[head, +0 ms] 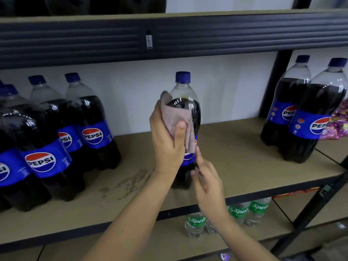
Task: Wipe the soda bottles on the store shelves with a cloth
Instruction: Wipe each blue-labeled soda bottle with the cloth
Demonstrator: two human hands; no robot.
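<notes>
Cloth pressed to a lone Pepsi bottle on the middle shelf.

The left hand (167, 136) clamps a soft, creased mauve cloth (177, 117) around the shoulder of the upright Pepsi bottle (185, 110); the right hand (207, 178), fingers straight and loose, touches its lower side. The bottle stands apart on the matte tan shelf (235, 157), between a glossy cluster of Pepsi bottles (56, 140) and two more bottles (301, 113) beside purple wrappers (337, 123). Green-labelled Sprite bottles (239, 213) stand below.
</notes>
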